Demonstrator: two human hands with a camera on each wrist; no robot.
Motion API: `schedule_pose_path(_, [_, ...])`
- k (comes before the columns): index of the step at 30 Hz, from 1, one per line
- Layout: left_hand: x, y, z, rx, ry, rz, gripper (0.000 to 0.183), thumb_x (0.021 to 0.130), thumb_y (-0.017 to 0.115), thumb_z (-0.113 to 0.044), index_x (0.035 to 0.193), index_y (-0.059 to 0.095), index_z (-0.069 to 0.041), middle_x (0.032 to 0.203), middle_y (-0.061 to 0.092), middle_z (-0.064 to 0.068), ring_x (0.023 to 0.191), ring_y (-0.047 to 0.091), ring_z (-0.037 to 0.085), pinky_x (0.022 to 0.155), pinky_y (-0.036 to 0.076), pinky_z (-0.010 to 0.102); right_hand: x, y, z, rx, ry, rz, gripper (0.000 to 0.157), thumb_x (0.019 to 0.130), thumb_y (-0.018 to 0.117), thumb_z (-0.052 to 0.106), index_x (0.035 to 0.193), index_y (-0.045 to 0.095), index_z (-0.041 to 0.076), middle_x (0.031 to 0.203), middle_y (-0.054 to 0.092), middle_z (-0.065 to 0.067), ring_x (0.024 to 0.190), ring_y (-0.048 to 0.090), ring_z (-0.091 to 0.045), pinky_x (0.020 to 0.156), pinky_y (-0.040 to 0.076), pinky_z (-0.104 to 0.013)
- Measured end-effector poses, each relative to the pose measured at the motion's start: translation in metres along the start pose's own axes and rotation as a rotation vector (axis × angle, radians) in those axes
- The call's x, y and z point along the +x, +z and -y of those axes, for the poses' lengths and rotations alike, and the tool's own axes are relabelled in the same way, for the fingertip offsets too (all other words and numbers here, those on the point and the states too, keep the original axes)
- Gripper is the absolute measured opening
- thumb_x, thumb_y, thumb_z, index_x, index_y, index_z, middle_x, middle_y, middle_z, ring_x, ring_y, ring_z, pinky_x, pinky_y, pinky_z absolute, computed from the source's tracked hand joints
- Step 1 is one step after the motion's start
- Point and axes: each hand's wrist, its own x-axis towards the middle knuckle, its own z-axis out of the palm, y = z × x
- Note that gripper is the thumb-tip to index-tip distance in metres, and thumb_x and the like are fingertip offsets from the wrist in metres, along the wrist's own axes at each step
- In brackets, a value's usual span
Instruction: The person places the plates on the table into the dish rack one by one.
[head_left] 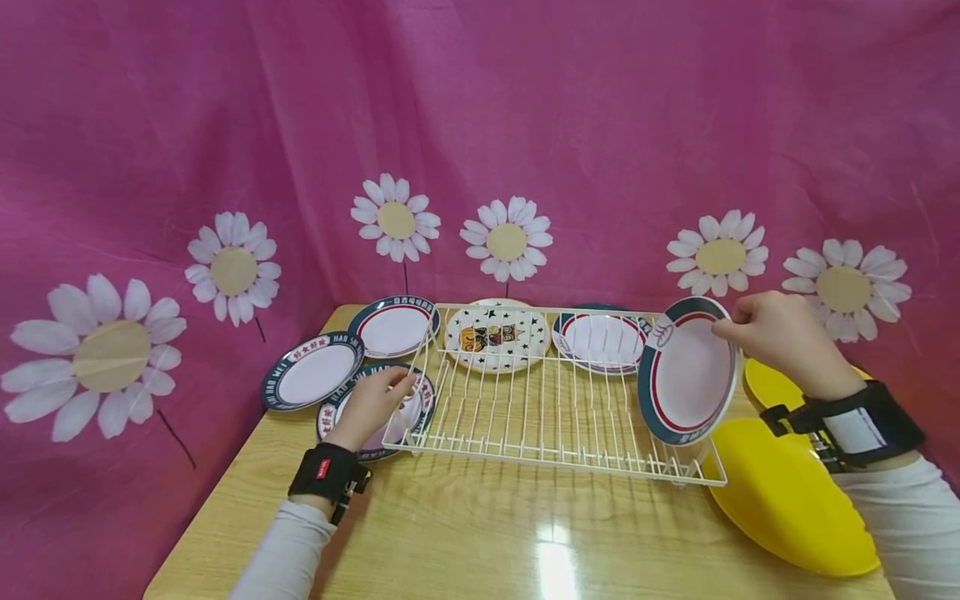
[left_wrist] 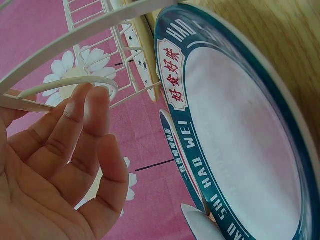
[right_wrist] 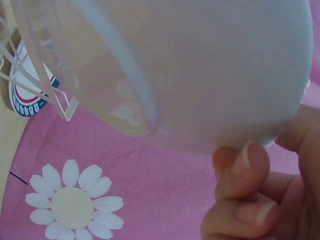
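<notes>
My right hand (head_left: 795, 337) pinches the upper right rim of a white plate (head_left: 693, 375) with a dark green border and a red ring. This plate stands steeply tilted at the right end of a white wire dish rack (head_left: 555, 464). In the right wrist view, thumb and fingers grip its edge, with the pale underside (right_wrist: 210, 75) toward the camera. At the rack's left end, my left hand (head_left: 372, 407) has its fingers curled round a wire loop (left_wrist: 75, 80). Beneath this hand lies a green-rimmed plate (head_left: 426, 400), partly hidden by it.
Two more green-rimmed plates (head_left: 315, 372) lie at the table's left. Behind the rack lie a star-patterned plate (head_left: 534, 333) and another green-rimmed plate (head_left: 592, 312). Large yellow plates (head_left: 787, 500) sit on the right. A pink flowered curtain (head_left: 600, 125) borders the wooden table (head_left: 450, 533).
</notes>
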Motion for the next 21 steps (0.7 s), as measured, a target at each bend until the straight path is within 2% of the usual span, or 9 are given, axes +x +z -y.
schedule_pose_path(9, [-0.001, 0.001, 0.0, -0.026, -0.002, -0.002, 0.037, 0.102, 0.05, -0.035, 0.123, 0.064, -0.009, 0.101, 0.072, 0.007, 0.083, 0.065, 0.016, 0.074, 0.053, 0.033, -0.001, 0.001, 0.018, -0.095, -0.052, -0.052, 0.035, 0.083, 0.071, 0.022, 0.06, 0.052, 0.004, 0.051, 0.042, -0.007, 0.047, 0.038, -0.022, 0.043, 0.035, -0.03])
schedule_pose_path(17, [0.0, 0.001, 0.0, -0.04, -0.016, 0.001, 0.037, 0.102, 0.05, -0.035, 0.124, 0.063, -0.009, 0.103, 0.071, 0.008, 0.083, 0.065, 0.016, 0.074, 0.053, 0.033, 0.001, 0.007, 0.035, -0.15, -0.012, -0.019, 0.04, 0.083, 0.07, 0.027, 0.058, 0.048, 0.006, 0.05, 0.039, -0.007, 0.044, 0.037, -0.022, 0.04, 0.031, -0.028])
schedule_pose_path(21, [0.0, 0.001, 0.001, -0.041, -0.024, 0.005, 0.037, 0.102, 0.05, -0.035, 0.125, 0.062, -0.009, 0.104, 0.071, 0.008, 0.083, 0.064, 0.015, 0.073, 0.052, 0.032, 0.002, 0.011, 0.04, -0.142, -0.006, -0.014, 0.039, 0.083, 0.069, 0.027, 0.058, 0.048, 0.006, 0.05, 0.038, -0.006, 0.045, 0.038, -0.022, 0.041, 0.03, -0.028])
